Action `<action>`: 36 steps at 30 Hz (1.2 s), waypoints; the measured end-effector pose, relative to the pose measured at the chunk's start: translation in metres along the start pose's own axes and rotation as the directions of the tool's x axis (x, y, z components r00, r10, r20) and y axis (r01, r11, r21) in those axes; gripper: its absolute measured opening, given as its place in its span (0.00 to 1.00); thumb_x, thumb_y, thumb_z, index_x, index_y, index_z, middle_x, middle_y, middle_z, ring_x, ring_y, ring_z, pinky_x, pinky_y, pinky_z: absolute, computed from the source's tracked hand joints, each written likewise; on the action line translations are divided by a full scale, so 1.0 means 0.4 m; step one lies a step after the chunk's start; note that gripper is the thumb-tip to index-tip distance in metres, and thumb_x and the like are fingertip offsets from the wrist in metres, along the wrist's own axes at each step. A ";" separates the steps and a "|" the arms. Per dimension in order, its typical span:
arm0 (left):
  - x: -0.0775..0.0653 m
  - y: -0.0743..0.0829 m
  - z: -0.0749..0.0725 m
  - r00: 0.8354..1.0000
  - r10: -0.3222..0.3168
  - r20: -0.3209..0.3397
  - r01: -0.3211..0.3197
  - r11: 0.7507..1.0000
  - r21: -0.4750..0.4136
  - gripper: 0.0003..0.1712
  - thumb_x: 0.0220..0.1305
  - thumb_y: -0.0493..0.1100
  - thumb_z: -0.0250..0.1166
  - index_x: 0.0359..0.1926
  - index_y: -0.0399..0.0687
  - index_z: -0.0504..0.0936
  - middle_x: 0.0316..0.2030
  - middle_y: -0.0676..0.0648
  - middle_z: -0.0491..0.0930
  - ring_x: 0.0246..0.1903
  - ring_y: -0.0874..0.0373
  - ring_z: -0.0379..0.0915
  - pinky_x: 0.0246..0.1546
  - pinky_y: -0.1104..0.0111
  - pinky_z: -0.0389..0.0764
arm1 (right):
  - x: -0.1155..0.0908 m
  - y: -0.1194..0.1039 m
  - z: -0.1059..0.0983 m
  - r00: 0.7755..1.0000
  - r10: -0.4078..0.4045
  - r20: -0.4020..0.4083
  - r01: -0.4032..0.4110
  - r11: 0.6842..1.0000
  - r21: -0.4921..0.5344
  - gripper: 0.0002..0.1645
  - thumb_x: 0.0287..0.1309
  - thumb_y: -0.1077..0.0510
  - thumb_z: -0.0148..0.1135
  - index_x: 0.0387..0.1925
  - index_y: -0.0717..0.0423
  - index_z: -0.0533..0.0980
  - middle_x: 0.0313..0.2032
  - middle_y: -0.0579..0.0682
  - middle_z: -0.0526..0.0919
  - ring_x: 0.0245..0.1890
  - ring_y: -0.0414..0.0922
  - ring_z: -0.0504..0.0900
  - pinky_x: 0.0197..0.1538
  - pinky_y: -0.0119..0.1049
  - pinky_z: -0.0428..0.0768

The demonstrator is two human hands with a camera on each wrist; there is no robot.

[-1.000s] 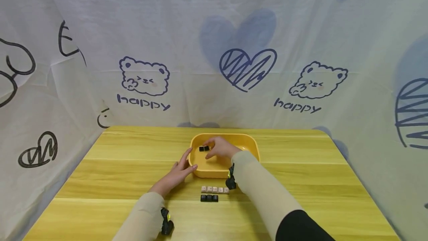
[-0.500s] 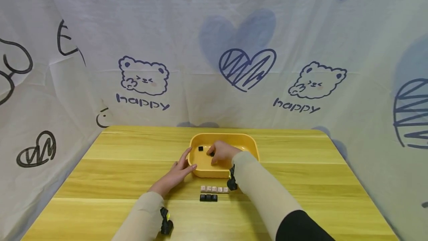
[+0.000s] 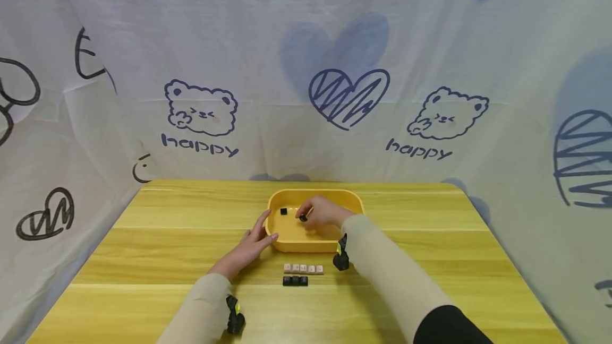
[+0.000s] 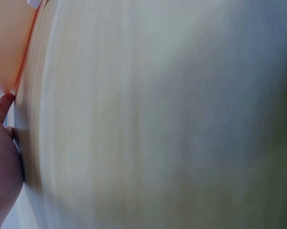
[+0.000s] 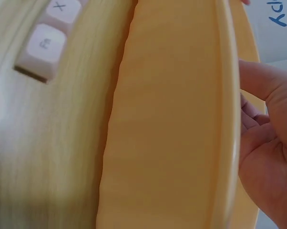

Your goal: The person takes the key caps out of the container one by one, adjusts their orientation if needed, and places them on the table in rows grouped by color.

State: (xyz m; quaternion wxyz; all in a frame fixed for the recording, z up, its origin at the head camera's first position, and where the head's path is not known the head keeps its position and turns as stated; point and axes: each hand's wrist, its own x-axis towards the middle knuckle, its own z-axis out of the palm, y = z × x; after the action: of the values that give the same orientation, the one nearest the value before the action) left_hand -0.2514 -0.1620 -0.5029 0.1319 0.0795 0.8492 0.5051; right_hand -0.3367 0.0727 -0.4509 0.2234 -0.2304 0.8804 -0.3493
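Inside the yellow plastic tray, my right hand pinches a black keycap between thumb and fingertips. Another black keycap lies on the tray floor, left of that hand. My left hand rests against the tray's left front corner, thumb and fingers spread along its outside. In the right wrist view, the tray wall hides the fingertips of my right hand and what they hold. The left wrist view catches only part of my left hand touching the tray's side.
On the wooden table, just in front of the tray, runs a row of several pale keycaps. Nearer to me is a short row of three black keycaps. A white patterned cloth hangs behind and beside the table.
Two black keycaps lay side by side in the tray; my right hand has taken the right one and drawn it away from the other. My left hand has stayed at the tray's corner.
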 end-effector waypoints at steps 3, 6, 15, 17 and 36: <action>-0.003 0.004 -0.001 1.000 0.004 0.000 -0.004 1.000 -0.005 0.44 0.73 0.54 0.55 0.78 0.60 0.38 0.69 0.32 0.57 0.71 0.32 0.22 0.65 0.38 0.27 | -0.013 0.002 -0.006 0.999 -0.037 -0.010 0.037 0.999 0.000 0.16 0.54 0.68 0.69 0.46 0.58 0.84 0.41 0.47 0.83 0.41 0.44 0.77 0.45 0.37 0.78; -0.001 0.003 -0.001 1.000 0.003 0.007 -0.003 1.000 -0.006 0.44 0.73 0.54 0.55 0.78 0.60 0.37 0.70 0.32 0.57 0.71 0.33 0.21 0.66 0.41 0.25 | -0.033 0.004 -0.009 0.997 -0.070 -0.013 0.070 0.998 -0.002 0.16 0.54 0.69 0.69 0.46 0.60 0.84 0.39 0.47 0.83 0.36 0.42 0.76 0.42 0.35 0.78; 0.009 -0.011 -0.002 1.000 -0.010 0.014 0.010 1.000 -0.018 0.45 0.73 0.56 0.54 0.78 0.62 0.36 0.70 0.33 0.56 0.72 0.35 0.21 0.66 0.41 0.24 | -0.082 -0.011 -0.003 0.997 -0.082 -0.013 0.082 0.996 0.046 0.16 0.53 0.70 0.69 0.45 0.61 0.84 0.38 0.47 0.82 0.35 0.42 0.79 0.40 0.35 0.82; 0.009 -0.012 -0.002 1.000 -0.011 0.014 0.011 1.000 -0.021 0.45 0.72 0.57 0.55 0.78 0.63 0.36 0.71 0.34 0.56 0.72 0.34 0.19 0.66 0.40 0.25 | -0.094 -0.017 -0.004 0.995 -0.102 -0.019 0.103 0.994 0.043 0.16 0.53 0.71 0.69 0.45 0.62 0.84 0.37 0.47 0.81 0.35 0.43 0.79 0.40 0.34 0.81; 0.006 -0.009 -0.001 1.000 0.011 0.024 -0.011 1.000 -0.006 0.45 0.74 0.55 0.54 0.78 0.60 0.35 0.71 0.32 0.54 0.72 0.33 0.22 0.66 0.41 0.24 | -0.219 -0.016 0.024 0.957 -0.261 -0.130 0.275 0.955 0.110 0.13 0.52 0.71 0.70 0.42 0.63 0.84 0.32 0.46 0.78 0.33 0.40 0.78 0.38 0.32 0.81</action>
State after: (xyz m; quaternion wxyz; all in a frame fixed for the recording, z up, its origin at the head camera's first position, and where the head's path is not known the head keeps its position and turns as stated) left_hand -0.2537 -0.1634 -0.5061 0.1394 0.0900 0.8457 0.5072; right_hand -0.2603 0.1127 -0.4322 0.1373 -0.3128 0.8284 -0.4440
